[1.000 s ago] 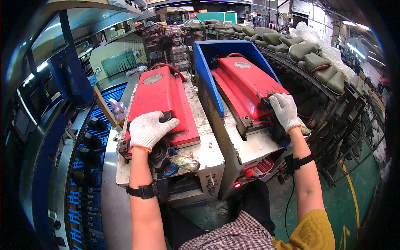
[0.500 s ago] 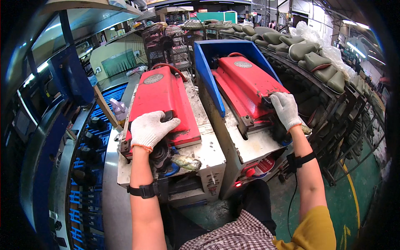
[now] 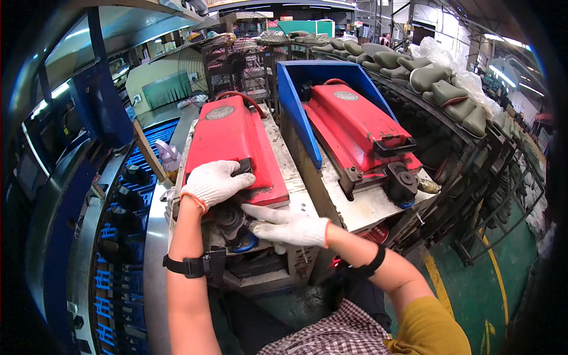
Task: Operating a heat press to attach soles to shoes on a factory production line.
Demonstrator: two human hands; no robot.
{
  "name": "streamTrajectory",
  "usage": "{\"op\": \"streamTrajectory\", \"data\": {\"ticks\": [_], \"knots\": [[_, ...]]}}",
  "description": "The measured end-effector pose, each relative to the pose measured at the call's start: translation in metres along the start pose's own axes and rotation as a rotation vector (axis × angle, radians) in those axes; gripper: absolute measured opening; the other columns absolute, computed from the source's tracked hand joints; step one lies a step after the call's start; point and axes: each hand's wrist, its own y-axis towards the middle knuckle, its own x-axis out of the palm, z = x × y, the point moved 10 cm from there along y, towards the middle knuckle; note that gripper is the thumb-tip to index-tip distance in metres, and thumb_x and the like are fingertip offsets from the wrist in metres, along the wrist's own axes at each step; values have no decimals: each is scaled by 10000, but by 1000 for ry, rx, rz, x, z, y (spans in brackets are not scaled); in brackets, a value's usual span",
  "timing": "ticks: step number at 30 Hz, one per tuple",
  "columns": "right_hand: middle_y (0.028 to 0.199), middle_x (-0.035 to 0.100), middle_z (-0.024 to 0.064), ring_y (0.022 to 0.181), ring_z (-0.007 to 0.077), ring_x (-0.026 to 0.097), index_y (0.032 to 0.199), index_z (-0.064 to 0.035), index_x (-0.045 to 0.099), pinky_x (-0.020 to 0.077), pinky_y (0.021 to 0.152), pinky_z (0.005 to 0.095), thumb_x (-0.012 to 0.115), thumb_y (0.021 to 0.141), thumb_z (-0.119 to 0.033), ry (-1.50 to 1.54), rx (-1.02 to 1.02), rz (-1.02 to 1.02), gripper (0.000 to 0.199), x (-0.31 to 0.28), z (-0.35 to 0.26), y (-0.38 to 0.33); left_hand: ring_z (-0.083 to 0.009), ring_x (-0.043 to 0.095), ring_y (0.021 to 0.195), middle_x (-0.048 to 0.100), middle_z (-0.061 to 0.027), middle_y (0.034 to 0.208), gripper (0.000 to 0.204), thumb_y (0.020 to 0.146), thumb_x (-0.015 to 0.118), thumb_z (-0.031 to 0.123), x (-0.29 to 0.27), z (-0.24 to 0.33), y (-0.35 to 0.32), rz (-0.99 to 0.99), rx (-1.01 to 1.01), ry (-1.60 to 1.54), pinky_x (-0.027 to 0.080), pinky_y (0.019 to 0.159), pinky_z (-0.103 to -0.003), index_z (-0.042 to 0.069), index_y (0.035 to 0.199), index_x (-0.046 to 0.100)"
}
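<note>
My left hand (image 3: 214, 180), in a white knit glove, is closed round the black handle (image 3: 244, 165) at the front of the left red machine cover (image 3: 228, 136). Below that cover, my gloved right hand (image 3: 287, 227) reaches across with its fingers stretched out and apart. Its fingertips are beside a dark round knob-like part (image 3: 229, 218) and a blue piece (image 3: 245, 242); whether they touch is unclear. To the right, a second red machine cover (image 3: 352, 121) lies lowered, its black handle (image 3: 395, 146) free, with a dark round part (image 3: 402, 179) below it.
A blue hood (image 3: 299, 112) stands round the back of the right machine. Racks with several olive-green boot-like pieces (image 3: 431, 77) line the right side. A metal bench (image 3: 158, 236) and a row of blue fixtures (image 3: 106, 278) run along the left.
My right hand has let go of the right cover's handle and swung left to the front of the left machine. My left hand stays on its handle.
</note>
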Motion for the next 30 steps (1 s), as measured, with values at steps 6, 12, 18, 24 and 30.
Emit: {"op": "streamTrajectory", "data": {"ticks": [6, 12, 18, 24, 30], "knots": [[841, 566, -14, 647, 72, 474, 1624, -152, 462, 432, 583, 229, 537, 1091, -305, 279, -15, -2, 560, 9, 9, 0, -382, 732, 964, 750, -212, 959, 560, 928, 614, 604, 4, 3, 4, -80, 21, -32, 541, 872, -430, 79, 1023, 783], [800, 528, -21, 630, 59, 430, 1479, -121, 607, 369, 549, 223, 534, 1085, -275, 355, -15, 132, 430, 9, 13, 0, -399, 725, 1024, 760, -221, 1057, 588, 946, 576, 618, 3, 6, 2, -69, 68, 23, 542, 917, -461, 69, 1020, 774], [903, 601, 21, 709, 76, 497, 1420, -76, 636, 439, 624, 242, 538, 1087, -201, 361, 11, 184, 369, 17, 26, 6, -400, 725, 1035, 761, -219, 1061, 596, 934, 581, 625, 1, 7, 2, -81, 44, 18, 542, 933, -451, 72, 1035, 779], [953, 587, 8, 771, 89, 530, 1424, -62, 575, 497, 707, 263, 507, 1107, -249, 534, -80, 382, 374, 66, 20, 1, -397, 724, 1023, 761, -217, 1053, 594, 925, 583, 620, 2, 4, 0, -69, 36, -39, 536, 924, -448, 74, 1040, 787], [1136, 638, 101, 919, 191, 648, 1643, -36, 216, 537, 862, 309, 505, 1104, -276, 442, -122, 278, 657, 118, 4, 9, -382, 729, 1030, 769, -202, 1050, 599, 933, 583, 630, 9, 1, 6, -124, 46, -46, 531, 931, -437, 85, 1062, 793]]}}
